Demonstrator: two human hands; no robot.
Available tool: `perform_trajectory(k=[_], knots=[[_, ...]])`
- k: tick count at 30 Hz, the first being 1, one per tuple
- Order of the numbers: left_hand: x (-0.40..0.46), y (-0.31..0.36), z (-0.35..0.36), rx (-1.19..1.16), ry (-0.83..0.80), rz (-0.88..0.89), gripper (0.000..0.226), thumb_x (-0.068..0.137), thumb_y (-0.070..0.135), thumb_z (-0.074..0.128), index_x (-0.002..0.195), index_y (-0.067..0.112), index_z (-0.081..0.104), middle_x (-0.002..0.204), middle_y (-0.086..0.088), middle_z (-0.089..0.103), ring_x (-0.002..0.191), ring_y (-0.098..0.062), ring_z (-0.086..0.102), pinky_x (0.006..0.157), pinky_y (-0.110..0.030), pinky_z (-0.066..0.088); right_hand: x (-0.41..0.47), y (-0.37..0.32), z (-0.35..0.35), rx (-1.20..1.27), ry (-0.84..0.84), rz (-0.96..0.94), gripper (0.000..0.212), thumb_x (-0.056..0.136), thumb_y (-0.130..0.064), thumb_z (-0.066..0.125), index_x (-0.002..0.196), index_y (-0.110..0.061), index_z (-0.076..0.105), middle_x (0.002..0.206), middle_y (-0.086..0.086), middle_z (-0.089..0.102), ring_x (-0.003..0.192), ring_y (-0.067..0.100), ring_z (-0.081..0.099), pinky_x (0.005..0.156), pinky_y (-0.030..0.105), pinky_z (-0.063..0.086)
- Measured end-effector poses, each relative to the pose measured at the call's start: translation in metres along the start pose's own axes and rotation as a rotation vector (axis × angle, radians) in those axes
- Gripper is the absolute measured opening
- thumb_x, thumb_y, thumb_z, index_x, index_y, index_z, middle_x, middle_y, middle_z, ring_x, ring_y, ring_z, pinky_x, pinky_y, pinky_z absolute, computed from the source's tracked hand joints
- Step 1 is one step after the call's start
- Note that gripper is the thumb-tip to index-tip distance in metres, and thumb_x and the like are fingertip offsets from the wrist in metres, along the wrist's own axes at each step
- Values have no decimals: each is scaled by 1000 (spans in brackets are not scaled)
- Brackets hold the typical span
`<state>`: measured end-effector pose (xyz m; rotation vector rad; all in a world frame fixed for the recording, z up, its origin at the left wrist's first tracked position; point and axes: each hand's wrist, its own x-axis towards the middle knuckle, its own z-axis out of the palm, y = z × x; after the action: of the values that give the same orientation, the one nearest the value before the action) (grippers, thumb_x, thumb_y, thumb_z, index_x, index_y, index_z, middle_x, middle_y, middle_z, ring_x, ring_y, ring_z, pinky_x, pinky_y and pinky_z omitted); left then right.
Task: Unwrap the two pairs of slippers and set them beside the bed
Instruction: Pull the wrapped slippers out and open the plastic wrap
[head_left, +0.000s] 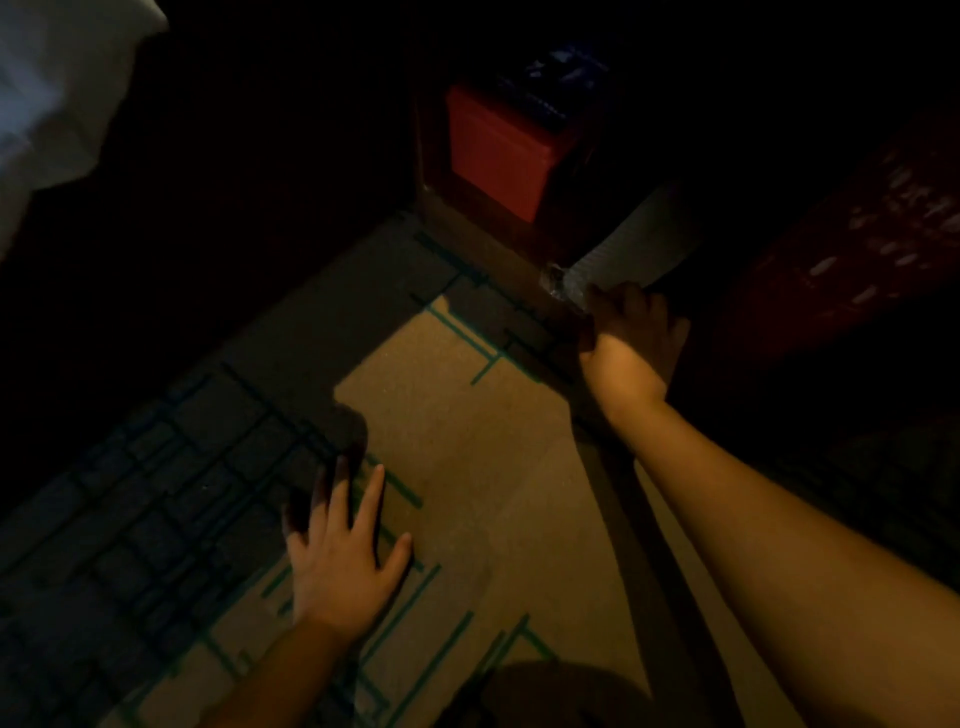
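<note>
Looking down from the head camera into a dim room: left hand (340, 551) pressed flat on the carpet (467, 441), fingers spread wide, palm down, holding nothing, fingertips reaching into shadow. Right hand (631, 338) stretched forward at the end of a long bare forearm, fingers curled closed around the crinkled clear end of a plastic-wrapped pale slipper pack (628, 244). Pack lying at the upper right, angled away from the hand, its ribbed whitish surface running back into darkness beside a low dark cabinet; number of slippers inside too dim to tell. Red box (498, 150) sitting in the cabinet's open compartment, just left of and above the pack, a dark blue item resting on top of it, blurred. Tan carpet with green line pattern lit in a patch between the two hands, shadowed toward the left. White bedding (57, 93) at the upper left corner, well apart from the pack.
</note>
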<state>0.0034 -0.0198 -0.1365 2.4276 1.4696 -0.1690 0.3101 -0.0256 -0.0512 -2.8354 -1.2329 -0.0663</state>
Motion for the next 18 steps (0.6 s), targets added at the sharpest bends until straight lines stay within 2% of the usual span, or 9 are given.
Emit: perform_trajectory(k=[2, 6, 9, 12, 15, 18], knots=[[-3, 1, 5, 57, -6, 53, 77, 74, 66, 31, 143, 32, 24, 156, -8, 19, 143, -28, 9, 110, -62, 9, 0, 4, 1, -24, 25, -34, 53, 82, -14, 56, 133, -20, 45, 135, 19, 45, 125, 39, 36, 100, 50, 27], [-2, 8, 8, 113, -41, 142, 77, 74, 65, 36, 143, 33, 24, 155, -9, 23, 140, -27, 12, 102, -69, 21, -5, 13, -2, -78, 60, -138, 53, 75, -12, 59, 127, -18, 51, 123, 20, 52, 115, 40, 44, 93, 49, 31], [-3, 8, 8, 121, -36, 152, 76, 75, 64, 35, 143, 32, 26, 154, -8, 26, 140, -26, 14, 101, -70, 24, -15, 16, -2, -86, 67, -189, 51, 71, -13, 63, 121, -18, 57, 114, 17, 59, 105, 40, 51, 86, 47, 37], [-3, 8, 7, 120, -30, 138, 76, 75, 63, 35, 142, 31, 26, 153, -10, 29, 139, -26, 14, 100, -69, 25, -31, 14, -1, -51, 68, -205, 41, 74, -13, 65, 115, -17, 62, 111, 16, 62, 101, 41, 54, 86, 49, 42], [-19, 16, 10, 106, -70, 139, 76, 75, 60, 36, 143, 30, 25, 153, -10, 29, 141, -27, 10, 105, -64, 17, -52, 9, 2, -80, 74, -243, 51, 71, -12, 72, 120, -17, 60, 108, 15, 63, 92, 38, 60, 76, 46, 49], [-48, 30, 17, 106, -111, 213, 77, 73, 59, 41, 142, 27, 29, 151, -9, 29, 143, -24, 2, 106, -57, 5, -79, 7, 3, -70, 72, -322, 66, 62, -14, 81, 123, -17, 57, 111, 15, 64, 98, 35, 61, 79, 44, 50]])
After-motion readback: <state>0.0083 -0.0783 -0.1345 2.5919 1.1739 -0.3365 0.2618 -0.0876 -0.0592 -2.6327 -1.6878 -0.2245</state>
